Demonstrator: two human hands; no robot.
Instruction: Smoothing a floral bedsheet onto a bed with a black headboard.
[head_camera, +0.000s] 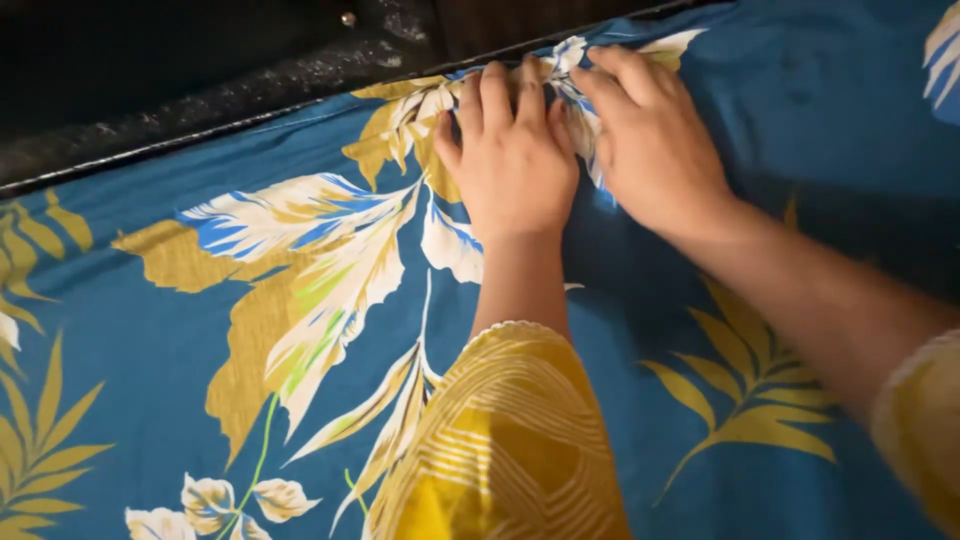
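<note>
Bedsheet (300, 300) edge under fingers (497, 90), both hands pressing flat

Warm indoor light, soft shadows beside the arms, dark top-left corner, slightly soft focus throughout.

A dark, glittery-edged surface (200, 70) lies in dim light.

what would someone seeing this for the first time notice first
First the big blue sheet with yellow and white leaf prints, filling nearly the whole view. Then the left hand and right hand, side by side at the top centre, pressing the fabric down at its far edge against a dark padded edge. Yellow patterned sleeves sit low in the view.
</note>
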